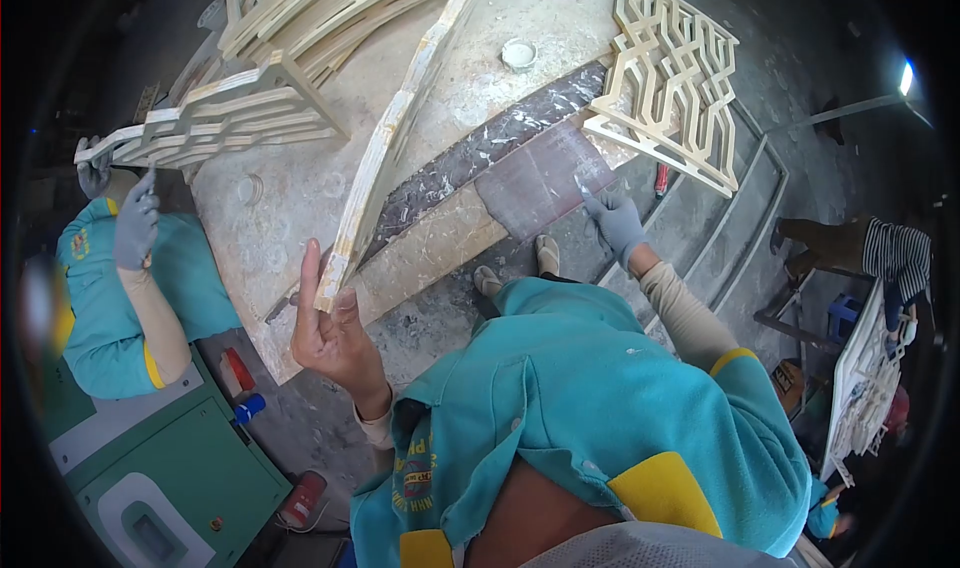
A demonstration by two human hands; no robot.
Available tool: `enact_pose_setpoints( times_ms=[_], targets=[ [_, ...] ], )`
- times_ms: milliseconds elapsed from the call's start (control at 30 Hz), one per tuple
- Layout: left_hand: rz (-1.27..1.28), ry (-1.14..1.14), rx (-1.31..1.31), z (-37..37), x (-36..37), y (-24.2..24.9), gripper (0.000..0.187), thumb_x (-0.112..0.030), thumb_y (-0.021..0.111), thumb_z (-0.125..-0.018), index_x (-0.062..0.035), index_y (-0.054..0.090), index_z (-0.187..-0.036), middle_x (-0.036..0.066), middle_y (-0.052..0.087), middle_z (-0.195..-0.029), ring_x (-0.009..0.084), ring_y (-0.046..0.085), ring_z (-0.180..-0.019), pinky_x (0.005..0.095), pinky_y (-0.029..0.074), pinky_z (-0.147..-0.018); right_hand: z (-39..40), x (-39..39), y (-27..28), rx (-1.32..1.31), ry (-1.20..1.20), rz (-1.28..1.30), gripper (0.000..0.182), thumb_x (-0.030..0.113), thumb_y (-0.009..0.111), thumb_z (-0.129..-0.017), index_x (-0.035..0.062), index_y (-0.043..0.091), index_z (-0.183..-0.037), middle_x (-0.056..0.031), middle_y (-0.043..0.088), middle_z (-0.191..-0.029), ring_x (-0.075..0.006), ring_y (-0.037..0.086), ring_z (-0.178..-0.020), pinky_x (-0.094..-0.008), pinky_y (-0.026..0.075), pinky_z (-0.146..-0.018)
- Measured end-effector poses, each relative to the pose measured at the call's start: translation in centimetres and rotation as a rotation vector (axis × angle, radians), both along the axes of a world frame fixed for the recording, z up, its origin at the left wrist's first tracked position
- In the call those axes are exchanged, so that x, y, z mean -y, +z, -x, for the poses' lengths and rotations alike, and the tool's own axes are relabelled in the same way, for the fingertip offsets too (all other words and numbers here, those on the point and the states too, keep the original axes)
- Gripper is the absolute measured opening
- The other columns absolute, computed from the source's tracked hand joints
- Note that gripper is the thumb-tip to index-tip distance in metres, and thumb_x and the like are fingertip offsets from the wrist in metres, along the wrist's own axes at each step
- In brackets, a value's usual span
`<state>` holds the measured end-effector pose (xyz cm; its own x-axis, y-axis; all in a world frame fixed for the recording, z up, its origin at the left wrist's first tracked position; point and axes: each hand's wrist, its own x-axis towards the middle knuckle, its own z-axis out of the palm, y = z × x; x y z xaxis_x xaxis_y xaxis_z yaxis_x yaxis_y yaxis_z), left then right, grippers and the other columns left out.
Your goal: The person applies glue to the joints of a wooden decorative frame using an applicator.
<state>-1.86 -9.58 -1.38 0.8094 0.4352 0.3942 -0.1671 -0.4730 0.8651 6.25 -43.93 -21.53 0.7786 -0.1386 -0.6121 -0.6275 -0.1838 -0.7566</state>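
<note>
My bare left hand [335, 338] supports the near end of a long wooden lattice panel [390, 133], seen almost edge-on, with whitish and yellowish patches along its edge. The thumb and fingers lie on either side of that end, the index finger pointing up. My right hand [615, 223], in a grey glove, is closed near the table's front edge, apart from the panel. A small thin tip seems to stick out of its fingers, too small to name. Below the panel lies the stained worktable [290, 238], with a dark smeared strip [500, 123] along its front.
A round tub of white paste [519, 55] stands on the table. Another lattice panel [670, 78] rests at the right corner, and curved wooden pieces [330, 18] are stacked at the back. A co-worker [150, 268] at left handles a panel [220, 118]. A green machine [180, 468] stands lower left.
</note>
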Motion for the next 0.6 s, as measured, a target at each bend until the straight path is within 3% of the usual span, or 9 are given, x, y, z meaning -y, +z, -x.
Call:
enact_pose_setpoints(
  times_ms=[100, 233, 300, 333, 400, 533, 600],
  targets=[
    [0.035, -0.014, 0.058, -0.4, 0.3, 0.4, 0.048, -0.018, 0.064, -0.101, 0.0149, 0.054, -0.134, 0.024, 0.062, -0.134, 0.0233, 0.067, -0.11, 0.0324, 0.053, -0.096, -2.7, -2.1, -0.5, 0.18, 0.066, 0.173, 0.03, 0.023, 0.064, -0.097, 0.0031, 0.063, -0.074, -0.0049, 0.058, -0.055, -0.0128, 0.046, -0.034, -0.0294, 0.032, -0.032],
    [0.075, -0.047, 0.083, -1.4, 0.7, 0.9, 0.048, -0.018, 0.065, -0.1, 0.0145, 0.055, -0.134, 0.024, 0.064, -0.132, 0.0228, 0.067, -0.109, 0.0323, 0.053, -0.096, -3.3, -2.1, 0.9, 0.094, 0.08, 0.151, 0.027, 0.021, 0.064, -0.096, 0.003, 0.063, -0.077, -0.0041, 0.056, -0.055, -0.0133, 0.047, -0.035, -0.0294, 0.033, -0.032],
    [-0.029, -0.111, 0.041, -1.7, 0.7, 0.6, 0.048, -0.017, 0.067, -0.099, 0.0144, 0.055, -0.134, 0.023, 0.066, -0.129, 0.022, 0.068, -0.107, 0.0318, 0.053, -0.094, -2.9, -0.7, 0.5, 0.12, 0.132, 0.104, 0.033, 0.025, 0.068, -0.092, 0.0002, 0.065, -0.072, -0.0079, 0.061, -0.058, -0.0196, 0.055, -0.042, -0.0369, 0.043, -0.042],
    [-0.032, -0.115, 0.044, -1.9, 0.8, 0.5, 0.048, -0.017, 0.067, -0.099, 0.0144, 0.055, -0.134, 0.023, 0.066, -0.129, 0.022, 0.068, -0.107, 0.0318, 0.053, -0.094, -2.7, -0.2, 0.3, 0.124, 0.128, 0.103, 0.033, 0.025, 0.068, -0.092, 0.0002, 0.065, -0.072, -0.0079, 0.061, -0.058, -0.0196, 0.055, -0.042, -0.0369, 0.043, -0.042],
    [0.014, -0.113, 0.069, -1.8, 1.0, 0.4, 0.048, -0.016, 0.068, -0.098, 0.0137, 0.056, -0.134, 0.023, 0.067, -0.127, 0.0208, 0.068, -0.106, 0.0312, 0.053, -0.092, -1.2, 0.2, 0.2, -0.087, 0.03, -0.033, 0.025, 0.022, 0.067, -0.095, 0.0018, 0.07, -0.081, -0.0064, 0.062, -0.059, -0.0171, 0.053, -0.039, -0.0346, 0.04, -0.038],
    [0.019, -0.073, 0.043, -2.1, 0.8, 0.8, 0.051, -0.021, 0.062, -0.102, 0.0159, 0.051, -0.136, 0.024, 0.065, -0.13, 0.0236, 0.069, -0.107, 0.0343, 0.052, -0.098, 1.7, -0.2, 1.2, -0.034, -0.037, -0.124, 0.018, 0.018, 0.063, -0.097, 0.0026, 0.072, -0.095, -0.0057, 0.064, -0.064, -0.015, 0.049, -0.035, -0.0327, 0.035, -0.033],
    [0.013, -0.065, 0.022, -2.1, 0.3, 0.8, 0.052, -0.022, 0.062, -0.102, 0.0159, 0.051, -0.136, 0.024, 0.065, -0.13, 0.0237, 0.069, -0.107, 0.0347, 0.052, -0.098, 2.4, -0.3, 3.3, 0.014, -0.051, -0.181, 0.025, 0.015, 0.06, -0.099, -0.0016, 0.066, -0.117, -0.0063, 0.065, -0.065, -0.0118, 0.045, -0.033, -0.0255, 0.032, -0.032]
  ],
)
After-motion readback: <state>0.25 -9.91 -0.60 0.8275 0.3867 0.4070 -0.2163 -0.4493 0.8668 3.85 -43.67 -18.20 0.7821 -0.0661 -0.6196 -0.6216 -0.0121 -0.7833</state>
